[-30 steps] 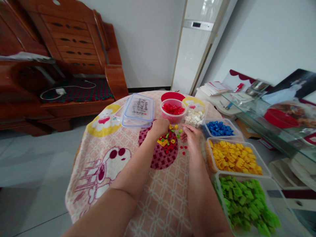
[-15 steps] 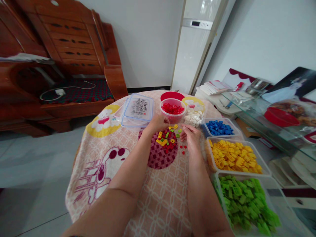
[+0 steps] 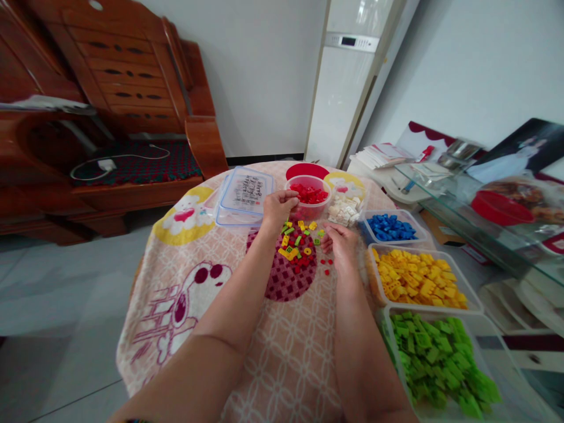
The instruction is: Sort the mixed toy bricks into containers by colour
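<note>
My left hand (image 3: 278,210) is at the left rim of a round clear tub (image 3: 315,210) holding red toy bricks (image 3: 309,194). Its fingertips are drawn together over the rim, and whatever is between them is too small to make out. Below lies a loose pile of small yellow, green and red bricks (image 3: 289,253) on the tablecloth. My right hand (image 3: 342,245) rests at the pile's right side, fingers curled and pinched; their contents cannot be made out. Close to it are a few loose red bricks (image 3: 326,272) and a container of white bricks (image 3: 345,210).
Clear boxes of blue bricks (image 3: 392,228), yellow bricks (image 3: 418,279) and green bricks (image 3: 440,364) line the right side. Stacked lids (image 3: 247,197) lie at the back left; a red lid (image 3: 307,171) is behind the tub. A glass shelf (image 3: 476,220) stands beyond the table.
My left hand has moved up and away from the pile to the red bricks' tub, uncovering bricks at the pile's far edge. My right hand has stayed nearly still.
</note>
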`<state>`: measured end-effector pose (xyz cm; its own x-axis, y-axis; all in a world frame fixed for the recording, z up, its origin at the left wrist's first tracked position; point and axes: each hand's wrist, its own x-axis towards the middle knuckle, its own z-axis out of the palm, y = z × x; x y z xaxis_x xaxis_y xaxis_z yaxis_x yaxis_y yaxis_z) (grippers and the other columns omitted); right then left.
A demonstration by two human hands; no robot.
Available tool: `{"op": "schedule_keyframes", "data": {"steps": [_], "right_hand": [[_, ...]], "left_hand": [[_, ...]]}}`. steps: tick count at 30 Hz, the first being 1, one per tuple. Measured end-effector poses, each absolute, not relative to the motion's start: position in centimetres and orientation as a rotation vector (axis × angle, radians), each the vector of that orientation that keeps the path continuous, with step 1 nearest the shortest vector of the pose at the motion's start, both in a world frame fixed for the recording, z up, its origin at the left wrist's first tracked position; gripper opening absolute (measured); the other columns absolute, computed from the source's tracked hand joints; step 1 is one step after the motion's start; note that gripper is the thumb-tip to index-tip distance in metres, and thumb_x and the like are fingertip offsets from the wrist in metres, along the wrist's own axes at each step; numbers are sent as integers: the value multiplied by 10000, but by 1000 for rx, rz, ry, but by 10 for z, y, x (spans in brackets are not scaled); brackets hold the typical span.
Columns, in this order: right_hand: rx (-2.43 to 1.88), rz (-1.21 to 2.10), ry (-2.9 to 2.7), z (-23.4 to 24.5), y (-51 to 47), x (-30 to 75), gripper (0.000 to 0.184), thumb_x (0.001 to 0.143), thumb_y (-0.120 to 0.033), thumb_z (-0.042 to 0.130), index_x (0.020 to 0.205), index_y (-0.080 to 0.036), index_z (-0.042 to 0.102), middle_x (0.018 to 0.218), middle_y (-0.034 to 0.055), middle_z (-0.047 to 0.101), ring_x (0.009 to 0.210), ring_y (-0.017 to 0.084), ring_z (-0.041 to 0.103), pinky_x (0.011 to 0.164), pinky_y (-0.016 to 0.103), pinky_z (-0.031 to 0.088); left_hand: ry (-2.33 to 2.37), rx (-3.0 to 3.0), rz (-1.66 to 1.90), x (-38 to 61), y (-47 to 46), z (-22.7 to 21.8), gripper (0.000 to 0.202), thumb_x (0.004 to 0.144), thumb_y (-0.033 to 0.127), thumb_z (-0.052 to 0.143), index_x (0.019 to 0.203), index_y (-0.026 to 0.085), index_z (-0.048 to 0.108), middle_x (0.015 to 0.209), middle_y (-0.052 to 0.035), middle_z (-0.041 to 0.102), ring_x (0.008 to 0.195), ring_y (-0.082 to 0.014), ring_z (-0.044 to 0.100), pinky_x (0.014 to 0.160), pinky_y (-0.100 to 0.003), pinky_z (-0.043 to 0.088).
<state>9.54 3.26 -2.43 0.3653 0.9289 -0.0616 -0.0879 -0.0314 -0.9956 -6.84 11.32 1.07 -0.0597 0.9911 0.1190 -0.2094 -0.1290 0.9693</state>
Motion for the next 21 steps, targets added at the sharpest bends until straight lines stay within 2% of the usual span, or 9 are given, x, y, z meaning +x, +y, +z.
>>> {"op": "schedule_keyframes", "data": {"steps": [4,7,12,17,21], "right_hand": [[-1341,1010,-842,-25,33,96,266,681,-417,664,847,-228,748,486,-43,625,393,142,524,365,250,374],[-1338,1021,-833,-24,34,96,253,678,-404,669,836,-223,748,482,-44,623,383,138,521,360,245,370],[-1347,1020,-836,-25,34,96,255,691,-407,654,848,-232,753,492,-42,628,392,144,529,365,249,375],[-1366,1013,-860,-28,35,98,264,702,-409,653,863,-229,759,497,-31,629,398,153,531,376,263,369],[-1399,1018,-847,-30,36,99,231,706,-380,649,847,-237,764,498,-23,634,393,161,520,372,274,371]], "left_hand": [[933,1122,1444,-67,111,14,324,708,204,705,1013,95,711,842,-54,758,771,-135,706,814,-300,588],[979,1225,1362,-69,109,17,293,700,208,726,973,102,722,798,-48,746,693,-128,685,749,-291,587],[1186,1677,992,-80,106,23,117,706,184,689,790,139,758,564,10,657,519,-108,597,563,-211,489],[1290,2122,558,-84,102,23,141,640,101,652,653,177,770,519,21,652,535,-117,584,561,-199,431],[1403,2247,342,-79,103,15,198,577,48,680,621,216,775,589,-1,700,594,-152,607,610,-225,443]]}}
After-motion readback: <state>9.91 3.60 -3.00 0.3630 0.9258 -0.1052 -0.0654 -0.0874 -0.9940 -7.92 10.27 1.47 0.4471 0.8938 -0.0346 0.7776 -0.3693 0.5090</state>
